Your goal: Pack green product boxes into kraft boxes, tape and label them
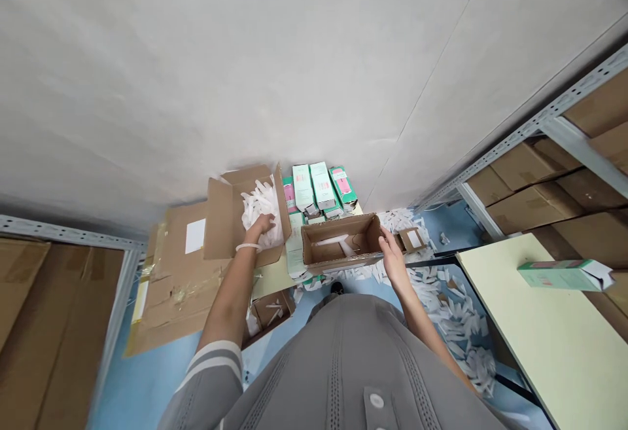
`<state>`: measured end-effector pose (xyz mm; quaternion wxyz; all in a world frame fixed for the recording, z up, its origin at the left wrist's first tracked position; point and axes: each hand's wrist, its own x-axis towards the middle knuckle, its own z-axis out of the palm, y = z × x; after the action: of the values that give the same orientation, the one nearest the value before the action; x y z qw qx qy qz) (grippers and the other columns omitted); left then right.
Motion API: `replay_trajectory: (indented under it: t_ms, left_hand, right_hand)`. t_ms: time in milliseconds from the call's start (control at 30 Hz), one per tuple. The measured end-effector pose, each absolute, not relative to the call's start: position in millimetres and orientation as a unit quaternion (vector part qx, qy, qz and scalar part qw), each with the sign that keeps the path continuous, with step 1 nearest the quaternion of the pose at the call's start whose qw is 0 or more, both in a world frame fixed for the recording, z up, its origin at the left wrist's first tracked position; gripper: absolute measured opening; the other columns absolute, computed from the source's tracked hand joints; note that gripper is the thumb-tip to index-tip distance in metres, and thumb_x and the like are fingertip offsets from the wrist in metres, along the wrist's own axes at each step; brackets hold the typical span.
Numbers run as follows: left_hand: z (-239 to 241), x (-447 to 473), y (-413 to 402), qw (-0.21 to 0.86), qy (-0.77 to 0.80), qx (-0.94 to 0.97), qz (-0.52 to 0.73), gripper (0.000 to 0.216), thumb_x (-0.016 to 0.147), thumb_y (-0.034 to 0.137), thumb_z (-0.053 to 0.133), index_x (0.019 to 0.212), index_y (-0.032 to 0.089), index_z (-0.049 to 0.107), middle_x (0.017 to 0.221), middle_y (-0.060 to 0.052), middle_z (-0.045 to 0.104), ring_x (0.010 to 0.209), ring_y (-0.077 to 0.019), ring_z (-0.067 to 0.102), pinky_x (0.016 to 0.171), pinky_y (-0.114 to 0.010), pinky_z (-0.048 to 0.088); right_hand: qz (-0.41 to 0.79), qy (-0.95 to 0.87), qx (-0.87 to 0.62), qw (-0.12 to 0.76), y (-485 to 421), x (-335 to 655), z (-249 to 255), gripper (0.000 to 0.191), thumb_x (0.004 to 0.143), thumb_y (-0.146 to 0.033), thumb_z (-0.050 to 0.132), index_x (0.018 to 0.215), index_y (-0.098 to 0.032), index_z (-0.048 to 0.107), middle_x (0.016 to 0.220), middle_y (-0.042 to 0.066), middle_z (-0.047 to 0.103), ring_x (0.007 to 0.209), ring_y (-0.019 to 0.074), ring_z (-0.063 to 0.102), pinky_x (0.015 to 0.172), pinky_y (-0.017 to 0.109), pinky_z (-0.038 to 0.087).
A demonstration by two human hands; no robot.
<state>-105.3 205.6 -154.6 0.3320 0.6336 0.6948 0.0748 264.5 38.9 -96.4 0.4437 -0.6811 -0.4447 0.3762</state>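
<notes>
My left hand (263, 224) reaches into an open cardboard carton (220, 217) on the left. Its curled fingers touch a heap of slender white pieces (262, 202), and what lies inside them is hidden. A small open cardboard box (343, 261) is in front of me, slightly right of centre. My right hand (391, 254) grips this box by its right end, thumb and fingers about the wall. Inside the box lie a few slender white pieces (333, 240). Green-and-white printed boxes (303, 188) stand between the carton and the wall, some with pink labels.
Flattened cardboard (184, 286) lies left. Another open box (269, 309) sits low by the table. White scraps (456, 312) cover the floor on the right. A pale table (544, 325) there bears a green box (564, 275). Shelves (579, 135) with cartons flank both sides.
</notes>
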Motion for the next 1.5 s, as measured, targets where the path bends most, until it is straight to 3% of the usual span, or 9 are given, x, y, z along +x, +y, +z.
replay_trajectory:
  t_ms: [267, 433, 567, 700, 867, 1000, 1133, 1300, 1500]
  left_hand:
    - [-132, -130, 218, 0.27, 0.705, 0.647, 0.103, 0.025, 0.077, 0.012, 0.056, 0.095, 0.018, 0.072, 0.105, -0.007, 0.07, 0.106, -0.0239, 0.062, 0.096, -0.033, 0.044]
    - [-84, -121, 187, 0.232, 0.656, 0.643, 0.32, 0.027, 0.082, 0.025, 0.054, 0.102, 0.02, 0.071, 0.106, -0.005, 0.069, 0.091, -0.0195, 0.061, 0.086, -0.032, 0.049]
    - [-27, -85, 138, 0.224, 0.586, 0.664, 0.407, 0.027, 0.089, 0.035, 0.053, 0.106, 0.023, 0.069, 0.105, -0.004, 0.067, 0.095, -0.0189, 0.06, 0.081, -0.029, 0.05]
    - [13, -36, 95, 0.221, 0.513, 0.716, 0.42, 0.021, 0.093, 0.035, 0.052, 0.099, 0.026, 0.07, 0.098, -0.002, 0.067, 0.093, -0.0174, 0.06, 0.086, -0.03, 0.047]
    - [13, 11, 78, 0.257, 0.429, 0.796, 0.341, 0.03, 0.098, 0.031, 0.041, 0.108, 0.026, 0.068, 0.096, -0.005, 0.063, 0.088, -0.017, 0.06, 0.077, -0.029, 0.048]
    - [4, 28, 75, 0.247, 0.371, 0.863, 0.237, 0.034, 0.099, 0.032, 0.036, 0.116, 0.029, 0.066, 0.121, -0.007, 0.06, 0.111, -0.0215, 0.058, 0.092, -0.037, 0.049]
    - [6, 23, 72, 0.208, 0.369, 0.877, 0.226, 0.033, 0.097, 0.037, 0.041, 0.123, 0.034, 0.061, 0.156, -0.001, 0.031, 0.146, -0.0262, 0.022, 0.117, -0.051, 0.025]
    - [14, -10, 74, 0.169, 0.466, 0.816, 0.298, 0.035, 0.097, 0.041, 0.042, 0.129, 0.034, 0.056, 0.159, 0.0, 0.026, 0.149, -0.0253, 0.014, 0.12, -0.053, 0.018]
    - [2, -72, 112, 0.141, 0.593, 0.714, 0.345, 0.039, 0.096, 0.048, 0.041, 0.13, 0.031, 0.053, 0.154, -0.004, 0.034, 0.145, -0.0273, 0.026, 0.114, -0.046, 0.032]
  right_hand:
    - [0.36, -0.457, -0.684, 0.44, 41, 264, -97, 0.062, 0.088, -0.057, 0.042, 0.137, -0.021, 0.054, 0.143, 0.009, 0.052, 0.136, 0.0273, 0.042, 0.116, 0.047, 0.028]
    - [0.367, -0.464, -0.678, 0.436, 45, 266, -98, 0.062, 0.088, -0.055, 0.042, 0.138, -0.02, 0.052, 0.145, 0.009, 0.05, 0.137, 0.0262, 0.041, 0.116, 0.046, 0.026]
    - [0.37, -0.467, -0.677, 0.433, 48, 266, -97, 0.062, 0.088, -0.055, 0.042, 0.137, -0.02, 0.053, 0.144, 0.009, 0.05, 0.137, 0.0266, 0.041, 0.117, 0.047, 0.026]
    - [0.367, -0.473, -0.672, 0.436, 48, 264, -95, 0.061, 0.088, -0.056, 0.041, 0.137, -0.021, 0.054, 0.143, 0.009, 0.052, 0.137, 0.0259, 0.041, 0.117, 0.046, 0.026]
    - [0.357, -0.475, -0.674, 0.439, 45, 262, -91, 0.062, 0.089, -0.057, 0.042, 0.137, -0.021, 0.054, 0.143, 0.009, 0.052, 0.136, 0.0258, 0.042, 0.117, 0.046, 0.026]
    - [0.361, -0.481, -0.666, 0.441, 45, 262, -89, 0.061, 0.089, -0.057, 0.042, 0.137, -0.021, 0.053, 0.143, 0.008, 0.051, 0.136, 0.0261, 0.043, 0.116, 0.046, 0.027]
    - [0.364, -0.479, -0.67, 0.435, 48, 264, -89, 0.064, 0.088, -0.057, 0.042, 0.137, -0.017, 0.053, 0.144, 0.011, 0.05, 0.136, 0.0272, 0.042, 0.116, 0.047, 0.026]
    - [0.367, -0.481, -0.669, 0.431, 54, 267, -93, 0.06, 0.087, -0.057, 0.043, 0.134, -0.021, 0.056, 0.142, 0.009, 0.052, 0.136, 0.0264, 0.043, 0.116, 0.047, 0.026]
    - [0.368, -0.483, -0.672, 0.424, 55, 269, -96, 0.061, 0.087, -0.057, 0.042, 0.134, -0.021, 0.056, 0.142, 0.009, 0.052, 0.136, 0.0268, 0.043, 0.116, 0.048, 0.027]
